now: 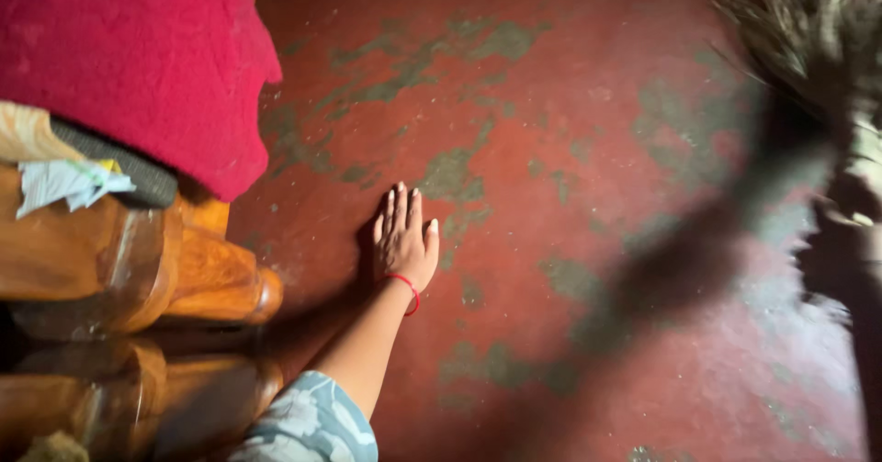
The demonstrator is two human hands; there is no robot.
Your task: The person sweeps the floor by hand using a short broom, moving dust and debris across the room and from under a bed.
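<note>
My left hand (404, 242) lies flat, palm down and fingers together, on the worn red floor (551, 150). It holds nothing, and a thin red thread circles the wrist. The forearm runs down to a pale patterned sleeve (308, 425). At the top right a grass broom (808, 30) is smeared by motion, with a dark streak trailing below it. A dark blurred shape (845, 260) at the right edge meets the broom. It is too smeared to tell whether it is my right hand.
Carved wooden furniture legs (211, 283) stand just left of my left hand. On the furniture are a red fuzzy cloth (147, 58) and a crumpled white paper (64, 185). The floor's red paint is worn to grey-green patches.
</note>
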